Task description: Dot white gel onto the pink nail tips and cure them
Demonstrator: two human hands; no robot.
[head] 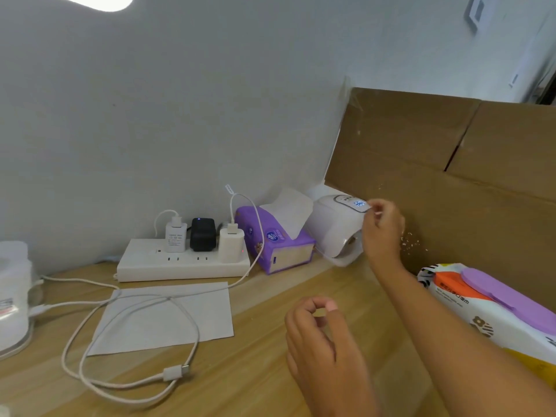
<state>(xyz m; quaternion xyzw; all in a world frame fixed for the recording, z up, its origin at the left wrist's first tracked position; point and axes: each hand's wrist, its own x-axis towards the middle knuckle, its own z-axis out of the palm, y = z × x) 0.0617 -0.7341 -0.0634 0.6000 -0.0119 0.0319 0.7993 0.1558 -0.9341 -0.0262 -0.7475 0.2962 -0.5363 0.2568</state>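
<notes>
Evidently the curing stage: a hand at the nail lamp.
Right of centre, the white domed nail lamp point(334, 224) stands on the wooden table point(258, 356), between a purple tissue box point(278, 245) and a cardboard sheet point(451, 188); its blue display point(359, 203) is lit, so curing is probably running or being started. The right hand point(382, 227) sits at the lamp's top edge with fingers curled; whether they pinch anything cannot be told. The left hand point(319, 335), lower centre, is curled, forefinger meeting thumb, nothing plainly held. No pink tips show; dotting cannot be confirmed.
</notes>
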